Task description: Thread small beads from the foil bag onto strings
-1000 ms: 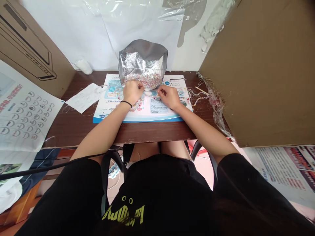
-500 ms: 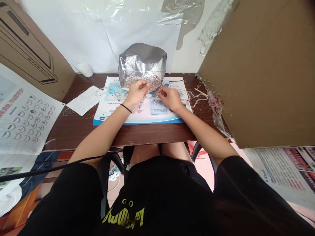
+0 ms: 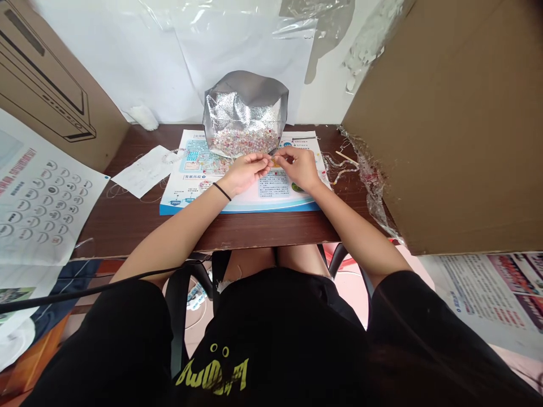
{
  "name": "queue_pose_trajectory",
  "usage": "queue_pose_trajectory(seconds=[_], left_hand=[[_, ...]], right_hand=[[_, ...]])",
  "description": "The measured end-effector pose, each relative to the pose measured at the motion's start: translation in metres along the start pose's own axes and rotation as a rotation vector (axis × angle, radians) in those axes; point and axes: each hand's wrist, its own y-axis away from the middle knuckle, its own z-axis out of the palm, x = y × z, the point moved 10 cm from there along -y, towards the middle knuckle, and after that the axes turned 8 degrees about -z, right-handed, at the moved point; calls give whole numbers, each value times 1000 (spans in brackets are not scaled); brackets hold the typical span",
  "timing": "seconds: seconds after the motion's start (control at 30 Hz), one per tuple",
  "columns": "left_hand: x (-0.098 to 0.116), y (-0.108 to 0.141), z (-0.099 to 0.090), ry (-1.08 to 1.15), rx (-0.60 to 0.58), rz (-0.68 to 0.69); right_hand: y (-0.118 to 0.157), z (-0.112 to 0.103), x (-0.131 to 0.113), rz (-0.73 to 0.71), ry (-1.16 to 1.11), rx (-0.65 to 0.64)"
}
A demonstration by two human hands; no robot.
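My left hand (image 3: 248,174) is closed in a pinch, with a dark band around its wrist. Its fingertips meet those of my right hand (image 3: 300,168), which also pinches, over the printed sheet (image 3: 237,205). Something thin and tiny lies between the fingertips, too small to name. Just behind the hands stands a silver-lined bag (image 3: 246,107), its mouth towards me, with many small red, white and clear beads (image 3: 241,142) in its bottom. More loose beads (image 3: 214,164) are scattered on the sheet left of my hands.
A white card (image 3: 144,171) with fine thread lies at left. Strung beads (image 3: 339,169) and a thin stick (image 3: 347,157) lie at right beside crumpled plastic (image 3: 375,195). Cardboard boxes (image 3: 449,130) wall in the dark table (image 3: 263,230). A black cable (image 3: 97,288) crosses near my left arm.
My left hand has moved right and slightly down, away from the bag's beads, and has turned more palm-up. My right hand has shifted slightly right; the fingertips now meet.
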Motion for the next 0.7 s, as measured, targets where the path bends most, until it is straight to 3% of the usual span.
queue_pose_trajectory(seconds=[0.7], left_hand=[[-2,-5,-3,28,-16,22]], right_hand=[[3,7,-9,57,-135,-64]])
